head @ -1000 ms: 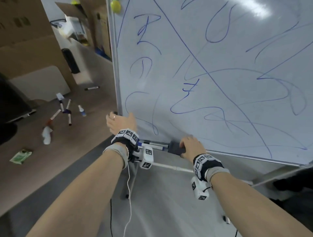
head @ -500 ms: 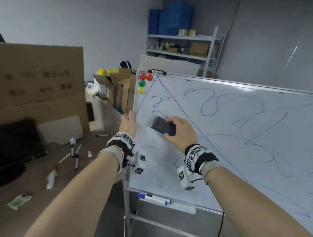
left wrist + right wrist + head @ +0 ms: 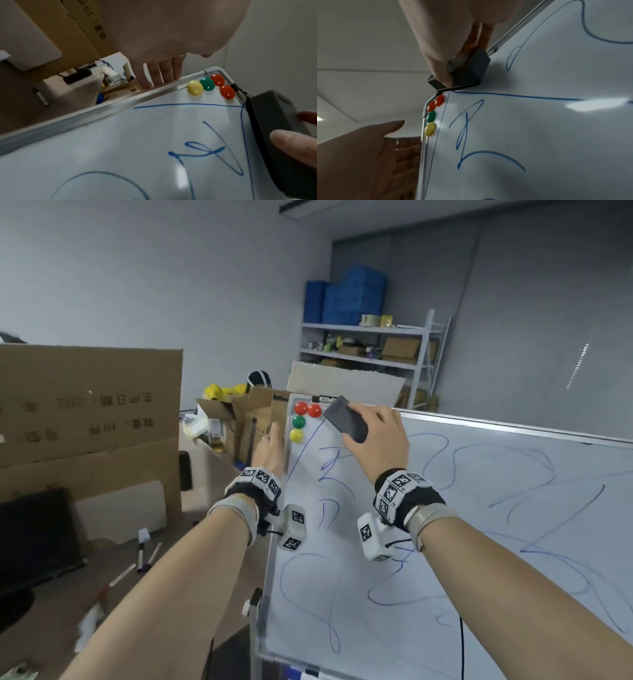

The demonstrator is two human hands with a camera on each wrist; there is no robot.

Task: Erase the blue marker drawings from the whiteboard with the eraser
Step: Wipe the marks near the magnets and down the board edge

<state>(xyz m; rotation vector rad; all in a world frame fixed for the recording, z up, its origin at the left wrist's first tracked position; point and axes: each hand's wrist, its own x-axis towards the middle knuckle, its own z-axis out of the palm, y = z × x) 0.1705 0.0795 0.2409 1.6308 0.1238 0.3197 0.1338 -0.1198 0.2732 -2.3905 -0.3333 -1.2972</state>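
A whiteboard covered in blue marker drawings stands tilted in front of me. My right hand grips a dark grey eraser and presses it flat against the board's top left corner, at the tip of a blue triangle line. In the right wrist view the eraser sits just above the red magnets. My left hand lies with straight fingers along the board's left frame, fingers behind the edge.
Two red, one green and one yellow magnet cluster at the corner beside the eraser. Cardboard boxes and a desk with loose markers lie to the left. Markers rest in the board's bottom tray. A shelf stands behind.
My right hand lifted the eraser from the bottom tray and carried it up to the top left corner. My left hand slid up the left frame. The head view tilted upward.
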